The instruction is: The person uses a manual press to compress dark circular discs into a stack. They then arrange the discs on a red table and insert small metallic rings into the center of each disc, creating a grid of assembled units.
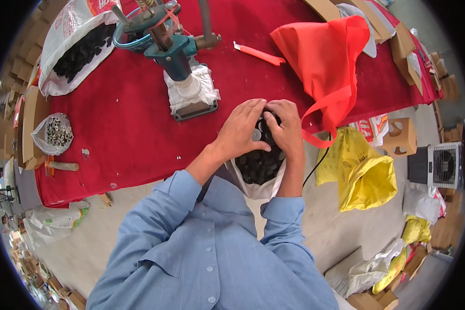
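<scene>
Spreading below and behind grip: pale floor (88,227), messy at edges. Red-covered table (129,139) just past grip, press (178,62) ahead-left, red bag (320,62) ahead-right. White sack (258,192) right under grip, mouth up, long axis seemingly toward body. Left hand (243,132) and right hand (287,132) equally near, cupped, tips almost meeting at far side, palms apart. Black pieces (258,168) between and below palms; can't tell if any's pinched. Greyish disc (256,135) beside left thumb.

Two hands (237,129) — one red tote (320,62)
</scene>
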Demonstrator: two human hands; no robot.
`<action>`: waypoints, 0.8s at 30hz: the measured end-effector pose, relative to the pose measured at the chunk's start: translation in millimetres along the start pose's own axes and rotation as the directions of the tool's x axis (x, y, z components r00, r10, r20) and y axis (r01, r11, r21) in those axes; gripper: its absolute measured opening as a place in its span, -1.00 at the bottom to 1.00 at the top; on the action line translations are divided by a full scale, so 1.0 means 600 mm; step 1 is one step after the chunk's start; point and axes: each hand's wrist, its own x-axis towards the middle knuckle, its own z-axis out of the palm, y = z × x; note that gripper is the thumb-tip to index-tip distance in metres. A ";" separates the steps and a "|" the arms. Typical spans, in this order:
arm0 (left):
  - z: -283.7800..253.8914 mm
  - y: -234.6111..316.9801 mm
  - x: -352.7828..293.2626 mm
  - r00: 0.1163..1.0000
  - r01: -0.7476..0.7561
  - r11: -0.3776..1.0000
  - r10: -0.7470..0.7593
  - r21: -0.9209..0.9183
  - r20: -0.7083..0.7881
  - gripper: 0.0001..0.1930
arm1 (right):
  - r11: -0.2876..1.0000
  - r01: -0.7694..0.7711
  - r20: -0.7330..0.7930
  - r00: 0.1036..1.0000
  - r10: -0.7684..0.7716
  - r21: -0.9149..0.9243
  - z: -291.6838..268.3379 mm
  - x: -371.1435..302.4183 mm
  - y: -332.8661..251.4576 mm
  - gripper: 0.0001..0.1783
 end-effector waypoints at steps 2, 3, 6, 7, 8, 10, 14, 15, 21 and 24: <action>0.003 -0.001 0.002 0.999 -0.044 0.998 0.045 -0.035 0.017 0.19 | 0.997 -0.065 -0.028 0.997 0.066 0.031 -0.017 -0.021 -0.012 -0.74; 0.005 -0.002 0.001 0.998 -0.048 0.997 0.051 -0.057 0.037 0.20 | 0.994 -0.103 -0.042 0.994 0.105 0.045 -0.024 -0.032 -0.019 -0.75; 0.016 0.010 0.013 0.997 -0.047 0.987 0.056 -0.152 0.061 0.13 | 0.974 -0.186 -0.101 0.975 0.200 0.130 -0.037 -0.057 -0.019 -0.77; 0.020 0.012 0.019 0.997 -0.042 0.982 0.055 -0.182 0.063 0.11 | 0.955 -0.226 -0.118 0.961 0.251 0.192 -0.037 -0.061 -0.019 -0.77; 0.025 0.017 0.021 0.997 -0.037 0.977 0.052 -0.210 0.065 0.09 | 0.931 -0.263 -0.132 0.944 0.303 0.254 -0.038 -0.066 -0.020 -0.77; 0.039 0.029 0.022 1.000 0.003 0.974 0.001 -0.225 0.019 -0.05 | 0.925 -0.251 -0.148 0.942 0.301 0.285 -0.040 -0.073 -0.022 -0.77; 0.078 0.050 0.025 0.991 0.043 0.975 -0.070 -0.220 -0.114 -0.21 | 0.857 -0.300 -0.155 0.906 0.393 0.419 -0.041 -0.080 -0.002 -0.72; 0.089 0.057 0.025 0.985 0.056 0.976 -0.089 -0.211 -0.150 -0.25 | 0.836 -0.322 -0.142 0.896 0.421 0.444 -0.043 -0.080 0.005 -0.72; 0.125 0.112 0.017 0.953 0.082 0.985 -0.122 -0.152 -0.277 -0.41 | 0.696 -0.342 -0.090 0.859 0.503 0.631 -0.049 -0.080 0.032 -0.71; 0.135 0.119 0.014 0.950 0.086 0.986 -0.124 -0.139 -0.287 -0.41 | 0.750 -0.326 -0.132 0.868 0.478 0.575 -0.045 -0.082 0.039 -0.71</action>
